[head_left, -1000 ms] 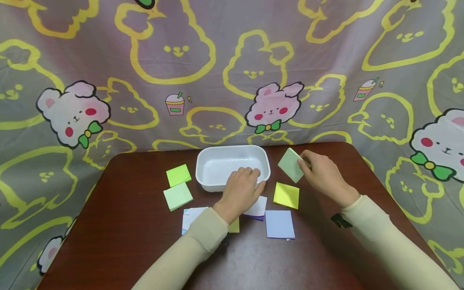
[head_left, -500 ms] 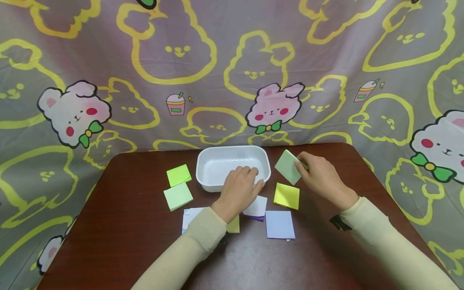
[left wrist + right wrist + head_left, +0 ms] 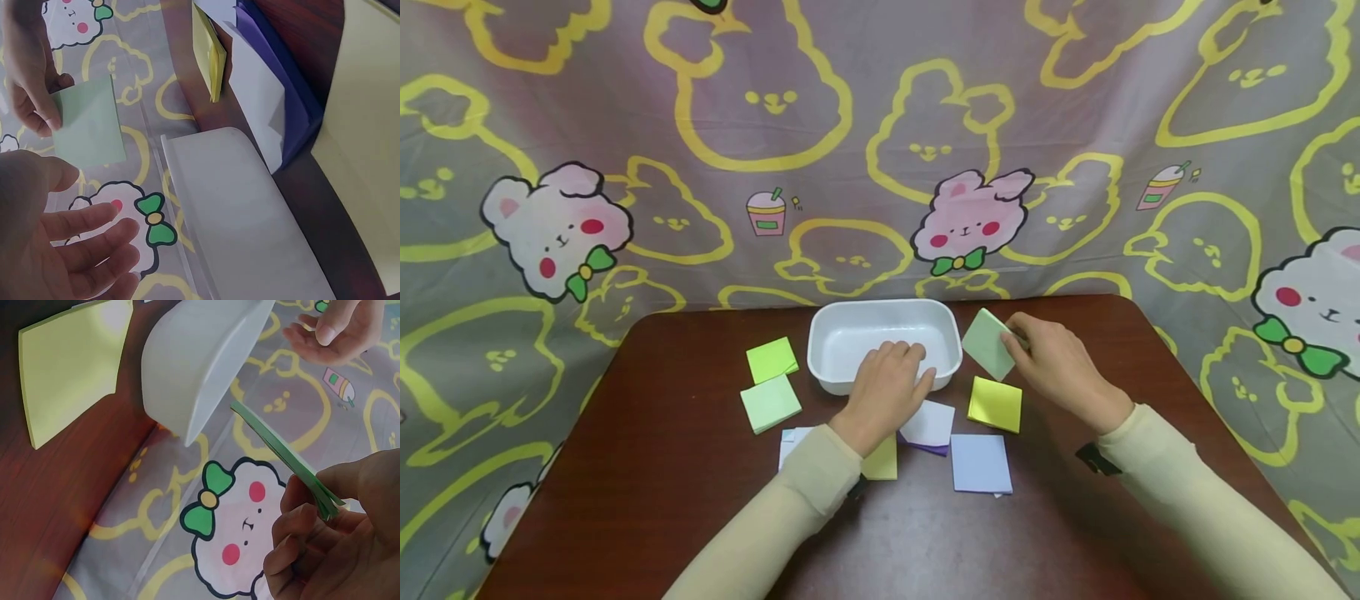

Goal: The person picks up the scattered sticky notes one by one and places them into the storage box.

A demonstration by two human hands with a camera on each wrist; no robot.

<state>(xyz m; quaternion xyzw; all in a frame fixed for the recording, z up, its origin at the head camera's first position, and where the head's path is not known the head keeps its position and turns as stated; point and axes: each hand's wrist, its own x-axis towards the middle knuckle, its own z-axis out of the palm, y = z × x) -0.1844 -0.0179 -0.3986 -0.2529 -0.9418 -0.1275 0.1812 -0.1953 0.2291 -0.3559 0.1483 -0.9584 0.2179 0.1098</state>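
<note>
Between its thumb and fingers my right hand (image 3: 1063, 358) pinches a pale green sticky note pad (image 3: 987, 343), raised beside the right end of the white tray (image 3: 886, 310). Edge-on in the right wrist view, the pad (image 3: 275, 445) looks thin, and its sheets fan apart at the gripped end. My left hand (image 3: 886, 387) hovers over the tray's front rim with nothing in it. Its fingers (image 3: 94, 247) are loosely bent and spread in the left wrist view. The left forearm partly covers a white pad (image 3: 790, 442) and a pale yellow pad (image 3: 883, 460).
Left of the tray lie a lime pad (image 3: 771, 360) and a mint pad (image 3: 771, 403). Towards the right are a bright yellow pad (image 3: 995, 405), a light blue pad (image 3: 981, 463) and a white pad (image 3: 928, 422) over a purple one. A patterned curtain (image 3: 842, 150) hangs behind the table.
My right hand has brought the green pad slightly left, closer to the tray. The left hand has shifted a little left over the tray's front rim.
</note>
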